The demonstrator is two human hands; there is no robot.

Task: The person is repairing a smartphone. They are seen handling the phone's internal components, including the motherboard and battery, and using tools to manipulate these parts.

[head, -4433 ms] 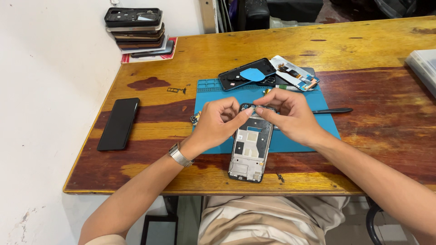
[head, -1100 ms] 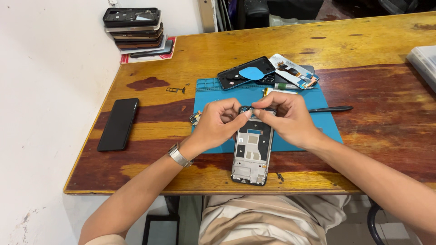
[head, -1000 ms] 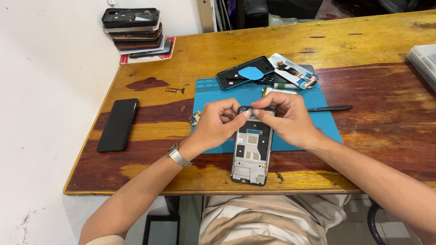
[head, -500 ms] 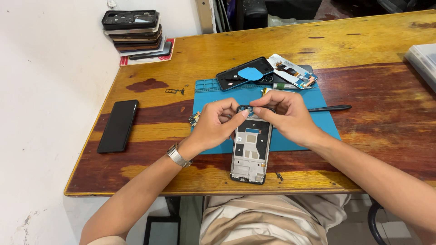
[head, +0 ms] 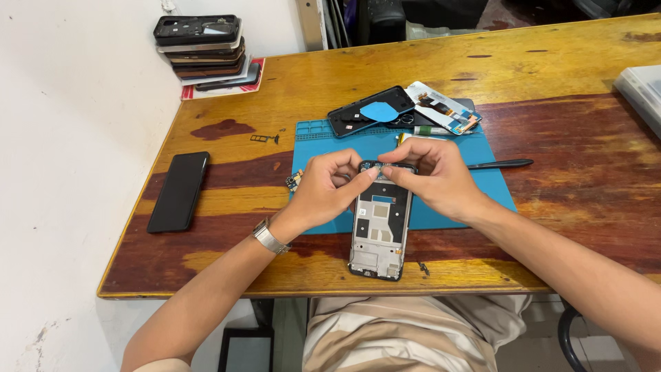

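Both hands at top edge of opened phone frame (head: 377,224), lying on blue mat (head: 447,148) near table (head: 551,62) front edge; left hand (head: 323,189) and right hand (head: 430,176) pinch its upper end, fingertips nearly touching. Risk: frame overhangs mat, hard tug could slide it off table. Versus earlier frames: pose barely changed

I see a wooden table (head: 551,62), varnished and glossy, its finish worn in dark red patches. On it lies a matt blue mat (head: 441,148) that looks like rubber. The opened phone frame (head: 377,231) shows dull grey metal inside a black plastic rim. The black phone (head: 178,191) has smooth, glossy glass. A shiny metal watch band (head: 268,238) catches light.
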